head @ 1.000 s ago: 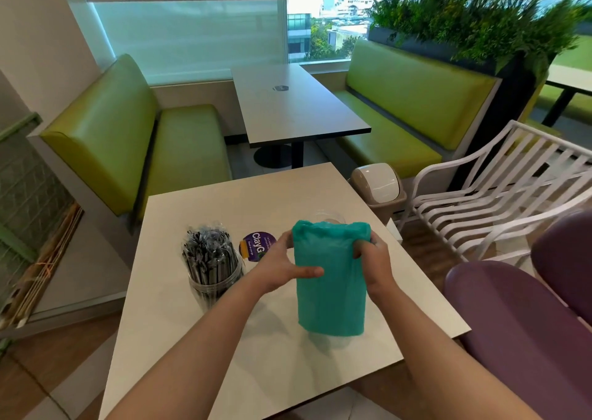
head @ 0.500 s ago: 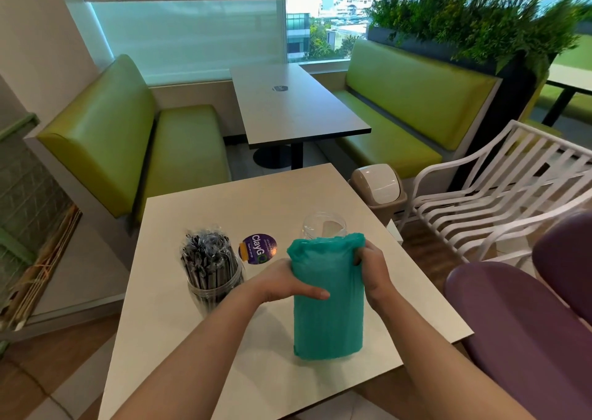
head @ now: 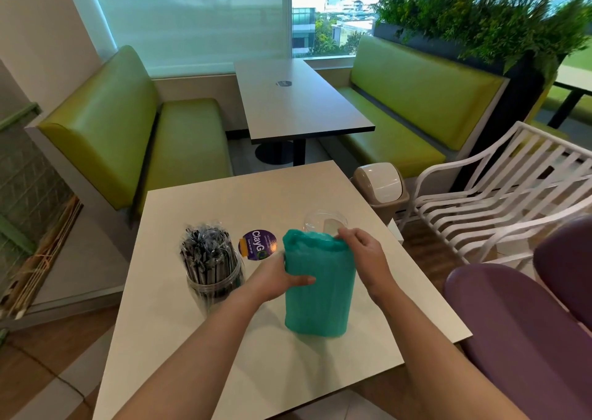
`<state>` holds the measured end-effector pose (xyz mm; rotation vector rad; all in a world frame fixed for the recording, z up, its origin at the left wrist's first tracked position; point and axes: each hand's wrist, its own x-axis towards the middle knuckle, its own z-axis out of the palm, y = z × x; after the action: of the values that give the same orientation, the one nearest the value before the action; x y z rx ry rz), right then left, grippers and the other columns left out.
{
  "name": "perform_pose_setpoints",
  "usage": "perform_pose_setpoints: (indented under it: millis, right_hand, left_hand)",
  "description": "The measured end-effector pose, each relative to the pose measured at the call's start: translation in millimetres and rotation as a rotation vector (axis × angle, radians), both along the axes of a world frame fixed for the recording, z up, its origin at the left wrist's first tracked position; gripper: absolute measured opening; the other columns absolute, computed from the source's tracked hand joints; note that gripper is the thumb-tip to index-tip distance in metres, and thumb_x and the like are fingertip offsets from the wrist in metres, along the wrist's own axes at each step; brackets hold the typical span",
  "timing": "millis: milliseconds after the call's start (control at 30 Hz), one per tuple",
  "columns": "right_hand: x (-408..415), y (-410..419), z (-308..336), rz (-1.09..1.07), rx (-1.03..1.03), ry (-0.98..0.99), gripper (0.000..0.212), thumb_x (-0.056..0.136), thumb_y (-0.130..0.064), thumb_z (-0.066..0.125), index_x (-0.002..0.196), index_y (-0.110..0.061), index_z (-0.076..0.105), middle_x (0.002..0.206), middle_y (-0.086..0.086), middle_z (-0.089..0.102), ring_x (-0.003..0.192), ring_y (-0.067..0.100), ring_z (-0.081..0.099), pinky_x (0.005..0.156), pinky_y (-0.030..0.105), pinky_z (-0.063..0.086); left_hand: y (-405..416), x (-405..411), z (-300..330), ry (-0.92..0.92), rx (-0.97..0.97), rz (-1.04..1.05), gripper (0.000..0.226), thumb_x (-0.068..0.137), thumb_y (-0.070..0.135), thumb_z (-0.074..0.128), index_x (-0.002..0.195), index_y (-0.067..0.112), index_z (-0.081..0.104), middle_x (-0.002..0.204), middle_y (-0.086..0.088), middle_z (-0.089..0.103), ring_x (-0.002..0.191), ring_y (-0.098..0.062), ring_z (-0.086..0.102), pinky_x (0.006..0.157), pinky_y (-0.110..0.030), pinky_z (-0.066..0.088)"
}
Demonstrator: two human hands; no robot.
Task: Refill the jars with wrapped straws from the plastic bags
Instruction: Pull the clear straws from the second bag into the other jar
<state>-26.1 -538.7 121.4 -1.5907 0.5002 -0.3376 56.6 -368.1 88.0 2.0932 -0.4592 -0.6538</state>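
A teal plastic bag (head: 318, 291) full of straws stands upright on the white table (head: 288, 371). My left hand (head: 277, 275) grips its left side, thumb across the front. My right hand (head: 363, 253) pinches the bag's gathered top edge at the right. Just behind the bag stands an empty clear jar (head: 323, 222), partly hidden by it. To the left a second clear jar (head: 213, 270) is packed with dark wrapped straws.
A round purple sticker (head: 258, 245) lies on the table between the jars. A small swing-lid bin (head: 381, 187) and a white slatted chair (head: 499, 201) stand to the right, with a purple seat (head: 528, 323) nearer. Green benches flank a further table (head: 298, 99).
The bag has come down and toward me, uncovering the empty jar behind it. My right hand has shifted from the bag's side to its top edge.
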Motion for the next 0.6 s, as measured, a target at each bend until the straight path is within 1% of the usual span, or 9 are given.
perform_pose_setpoints:
  millis: [67,133,233,267,333,400,467,533,600]
  right_hand:
    - [0.3,-3.1,0.1,0.054,-0.08,0.027,0.016,0.091,-0.023,0.063,0.103,-0.011,0.064,0.098,0.002,0.062,0.093,0.017,0.057,0.07,0.019,0.044]
    - [-1.3,-3.8,0.7,0.127,-0.138,0.056,0.015,0.091,-0.018,0.063,0.106,-0.02,0.064,0.106,0.0,0.059,0.097,0.013,0.057,0.07,0.015,0.045]
    - [-2.9,-1.3,4.9,0.19,-0.213,0.063,0.013,0.091,-0.018,0.063,0.099,-0.026,0.07,0.114,-0.003,0.052,0.102,0.006,0.05,0.076,0.011,0.043]
    - [-2.5,-0.3,6.4,0.205,-0.239,0.066,0.013,0.091,-0.019,0.064,0.097,-0.027,0.072,0.114,-0.003,0.051,0.105,0.006,0.049,0.078,0.011,0.043]
    - [-1.5,1.2,8.9,0.235,-0.29,0.078,0.014,0.089,-0.022,0.066,0.1,-0.028,0.071,0.116,-0.003,0.049,0.108,0.008,0.049,0.082,0.011,0.044]
    - [0.2,1.7,8.3,0.236,-0.335,0.09,0.017,0.089,-0.023,0.068,0.105,-0.026,0.07,0.116,-0.004,0.049,0.111,0.01,0.049,0.086,0.013,0.044]
    - [1.4,3.5,6.9,0.209,-0.357,0.094,0.02,0.089,-0.03,0.067,0.108,-0.024,0.07,0.117,-0.005,0.049,0.114,0.011,0.049,0.088,0.014,0.043]
    - [1.2,5.8,5.8,0.193,-0.362,0.101,0.035,0.085,-0.045,0.067,0.113,-0.023,0.069,0.119,-0.007,0.048,0.116,0.009,0.045,0.091,0.016,0.042]
    - [0.6,6.9,6.0,0.208,-0.465,0.111,0.05,0.079,-0.052,0.069,0.12,-0.022,0.066,0.121,-0.009,0.046,0.117,0.008,0.038,0.098,0.024,0.041]
  left_hand:
    - [-0.6,0.6,-4.3,-0.035,0.046,0.002,0.062,0.078,0.039,0.079,0.131,0.026,0.051,0.124,0.006,0.065,0.106,-0.011,0.061,0.085,-0.025,0.05]
    - [-0.3,0.9,-9.3,-0.033,0.065,0.024,0.067,0.08,0.042,0.077,0.137,0.026,0.046,0.127,0.004,0.063,0.111,-0.014,0.061,0.089,-0.031,0.051]
    - [-0.6,-0.5,-12.8,0.008,-0.002,0.067,0.066,0.083,0.037,0.075,0.139,0.027,0.041,0.13,0.005,0.061,0.109,-0.013,0.058,0.077,-0.031,0.05]
    - [-1.2,-0.6,-13.3,0.014,-0.022,0.081,0.066,0.083,0.035,0.075,0.139,0.028,0.041,0.13,0.005,0.061,0.108,-0.012,0.057,0.075,-0.03,0.05]
    - [-2.4,-0.1,-13.8,0.016,-0.06,0.124,0.068,0.082,0.032,0.077,0.139,0.028,0.04,0.127,0.004,0.061,0.107,-0.011,0.056,0.078,-0.033,0.05]
    - [-3.5,0.5,-12.6,0.013,-0.084,0.173,0.07,0.081,0.028,0.079,0.14,0.026,0.041,0.122,0.003,0.061,0.107,-0.013,0.056,0.085,-0.032,0.05]
    - [-3.7,0.4,-9.4,0.022,-0.127,0.211,0.068,0.08,0.022,0.079,0.139,0.023,0.044,0.12,0.006,0.058,0.105,-0.013,0.055,0.087,-0.031,0.048]
    - [-4.4,1.1,-5.5,0.038,-0.209,0.223,0.064,0.082,0.018,0.077,0.139,0.019,0.047,0.131,0.003,0.057,0.108,-0.014,0.054,0.09,-0.032,0.049]
    - [-3.6,0.8,0.7,-0.016,-0.256,0.209,0.062,0.085,0.019,0.075,0.14,0.018,0.047,0.137,0.002,0.053,0.115,-0.013,0.051,0.092,-0.03,0.045]
